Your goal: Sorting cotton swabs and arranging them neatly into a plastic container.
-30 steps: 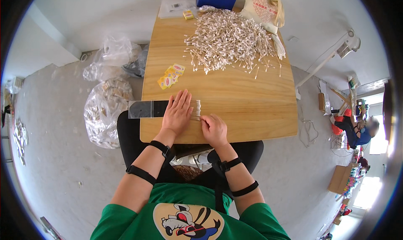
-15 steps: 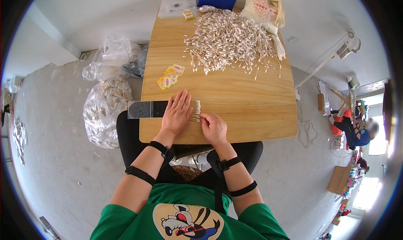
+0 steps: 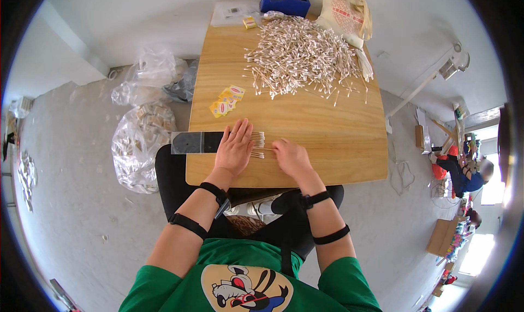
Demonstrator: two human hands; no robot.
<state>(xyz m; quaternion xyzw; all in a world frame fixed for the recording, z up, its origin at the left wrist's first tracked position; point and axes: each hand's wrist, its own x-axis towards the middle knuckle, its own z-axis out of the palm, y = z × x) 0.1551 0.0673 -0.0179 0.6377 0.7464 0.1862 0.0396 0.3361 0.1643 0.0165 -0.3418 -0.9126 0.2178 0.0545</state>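
Your left hand (image 3: 234, 147) lies flat, palm down, fingers spread, on a small row of cotton swabs (image 3: 257, 144) near the front edge of the wooden counter (image 3: 327, 143). The swab tips stick out past your fingertips on the right side. Under the left hand, a dark strip with a clear sleeve end (image 3: 194, 142) runs off the counter's left edge.

Your right hand (image 3: 292, 156) sits just beside the swabs, fingers curled loosely and touching one swab's end; whether it actually pinches it, you cannot tell.

A big loose pile of swabs (image 3: 303, 55) covers the far half of the counter, well apart from your hands. Small yellow packets (image 3: 226, 100) lie between the pile and your left hand, toward the left edge. At the far edge sit a blue tape dispenser (image 3: 285, 2) and a cloth bag (image 3: 349, 15).

Clear plastic bags (image 3: 143, 143) rest on the floor left of the counter. Black bands wrap both your forearms.
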